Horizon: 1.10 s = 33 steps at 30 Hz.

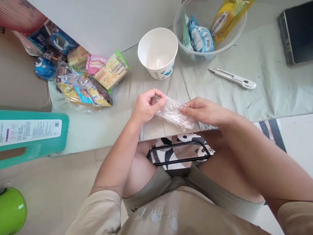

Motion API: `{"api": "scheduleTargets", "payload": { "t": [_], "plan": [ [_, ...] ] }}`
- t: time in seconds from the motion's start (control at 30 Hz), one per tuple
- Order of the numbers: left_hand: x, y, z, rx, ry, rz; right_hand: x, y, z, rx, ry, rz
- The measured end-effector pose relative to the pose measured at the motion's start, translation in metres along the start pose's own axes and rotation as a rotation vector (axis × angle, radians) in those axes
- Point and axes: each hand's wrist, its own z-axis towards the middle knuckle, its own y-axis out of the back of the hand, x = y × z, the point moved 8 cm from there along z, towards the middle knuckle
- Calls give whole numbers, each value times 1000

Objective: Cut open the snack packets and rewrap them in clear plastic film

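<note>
Nearest, on the wearer's side of the paper cup (156, 49), the left hand (147, 106) is closing its grip on one end of some crumpled clear film (177, 112), thumb and index finger pinching. The right hand (206, 111) is gripping the other end, thumb lying on top. The film is bunching over the near edge of the surface (124, 122); a hard pull on its thin folds could be tearing it, or a loosened pinch dropping it over that edge. Right of the cup, a utility knife (232, 78) is lying flat; a straying right hand could be brushing its tip, and whether the blade is showing, I cannot tell. Left of the cup, a biscuit packet (112, 71) is resting. A sudden forward elbow or knuckle could be tipping the cup itself. Beyond the cup, rightward, a clear bowl (180, 36) is holding a leaning yellow bottle (226, 19).
</note>
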Motion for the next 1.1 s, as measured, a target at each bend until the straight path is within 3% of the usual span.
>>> {"api": "scheduleTargets", "payload": {
  "t": [0.1,0.3,0.43,0.53,0.63,0.7,0.77,0.87,0.93,1.0,1.1],
  "plan": [
    [2,9,1,-126,-9,39,-2,-1,2,37,10,11],
    [12,12,4,-167,36,-93,1,0,3,16,18,-5],
    [14,15,6,-193,32,-235,7,13,3,-209,93,5],
    [12,14,6,-178,-2,-290,6,21,2,-390,149,232],
    [11,12,7,-160,-22,-239,4,14,7,-369,182,446],
    [9,11,7,-161,-51,-198,4,12,9,-361,200,467],
    [4,17,5,-228,-126,-141,5,16,8,-416,234,403],
    [-6,32,-7,-476,-322,1,7,29,-1,-604,279,183],
    [-8,31,-16,-544,-423,50,13,33,-7,-711,337,50],
    [-3,17,-14,-434,-424,10,22,27,-11,-724,440,-4],
    [11,-13,-6,-149,-339,-151,33,12,-12,-657,570,-17]
  ]
}}
